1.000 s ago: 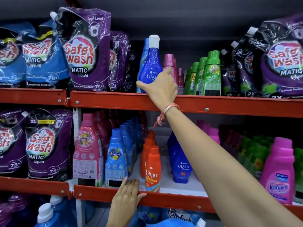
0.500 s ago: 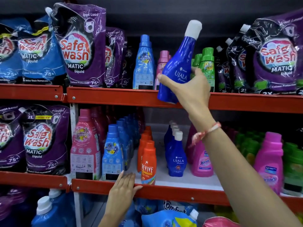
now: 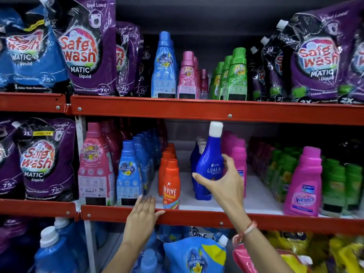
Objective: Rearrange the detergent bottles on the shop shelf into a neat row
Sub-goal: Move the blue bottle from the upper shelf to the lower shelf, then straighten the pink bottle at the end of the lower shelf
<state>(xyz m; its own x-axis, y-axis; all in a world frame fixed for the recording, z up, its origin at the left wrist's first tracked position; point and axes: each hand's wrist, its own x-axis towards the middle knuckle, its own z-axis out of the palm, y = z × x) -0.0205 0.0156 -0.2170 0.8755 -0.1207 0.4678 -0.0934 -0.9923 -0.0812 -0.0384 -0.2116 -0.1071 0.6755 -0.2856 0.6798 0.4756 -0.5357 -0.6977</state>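
- Closest to the camera: left hand point(image 3: 142, 215) is flat and open, palm down on the red front rail of the middle shelf point(image 3: 197, 218), fingers pointing in toward the light blue bottles point(image 3: 129, 174). It's not gripping anything, looks like it's just bracing.
- Right hand point(image 3: 226, 186) is wrapped around the lower body of the blue Ujala bottle point(image 3: 210, 162), thumb on the front under the label, fingers round the right side. Bottle is up off the shelf, roughly upright with a slight lean, white cap just under the upper shelf rail point(image 3: 216, 111).
- Right behind and below it, the other Ujala bottles point(image 3: 199, 186) stand in a file running back, between the orange Revive bottles point(image 3: 171, 186) and the pink bottles point(image 3: 239, 160). So the held one is basically hovering over the front of its own row.
- Progress, my guess: mid-placement. It's with its matching group but not set down yet. Still needs lowering into the front slot, label forward.
- Further out, the pink Vanish bottle point(image 3: 303, 186) sits forward of the green bottles point(image 3: 334, 184) on the right; might need nudging, hard to say.
- Top shelf at the back: blue, pink and green bottles look lined up fine between the Safewash pouches point(image 3: 86, 52).
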